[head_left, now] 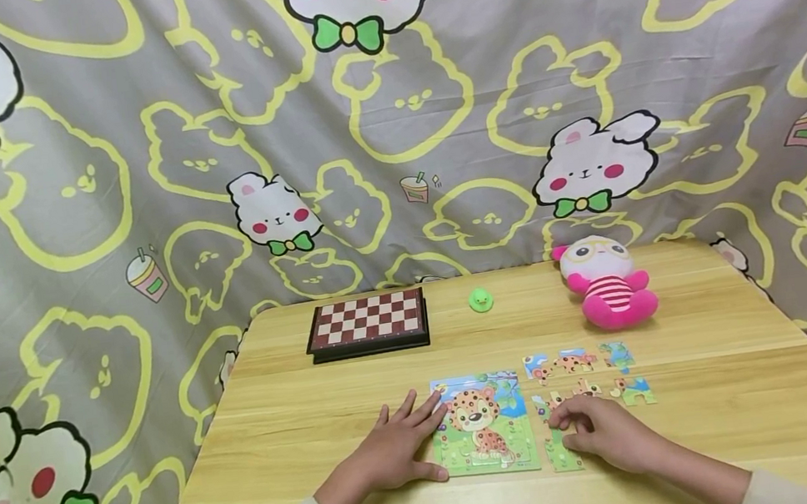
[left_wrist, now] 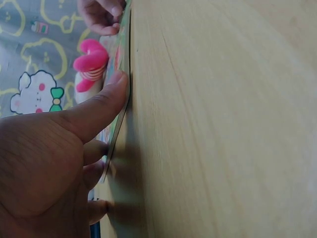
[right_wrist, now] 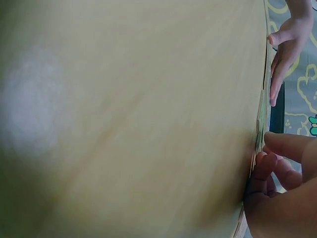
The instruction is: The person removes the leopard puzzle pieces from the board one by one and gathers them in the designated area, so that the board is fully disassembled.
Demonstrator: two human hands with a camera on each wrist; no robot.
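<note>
A square jigsaw puzzle (head_left: 476, 424) with a spotted leopard cub lies on the wooden table, its picture assembled. My left hand (head_left: 403, 445) rests along the puzzle's left side with fingers spread; its thumb (left_wrist: 106, 99) lies on the near edge. To the right, my right hand (head_left: 601, 429) bends over loose puzzle pieces, thumb and forefinger pinching one at the tips; most of that piece is hidden. A green puzzle piece (head_left: 565, 459) lies just below these fingertips. Farther back are spotted puzzle pieces (head_left: 571, 361) and a blue-green puzzle piece (head_left: 638, 391).
Behind the puzzle lies a checkered board-game box (head_left: 367, 320). A small green duck figure (head_left: 481, 300) sits to its right. At the back right sits a pink-and-white plush toy (head_left: 610, 285). A patterned curtain (head_left: 397, 202) hangs behind the wooden table (head_left: 284, 451).
</note>
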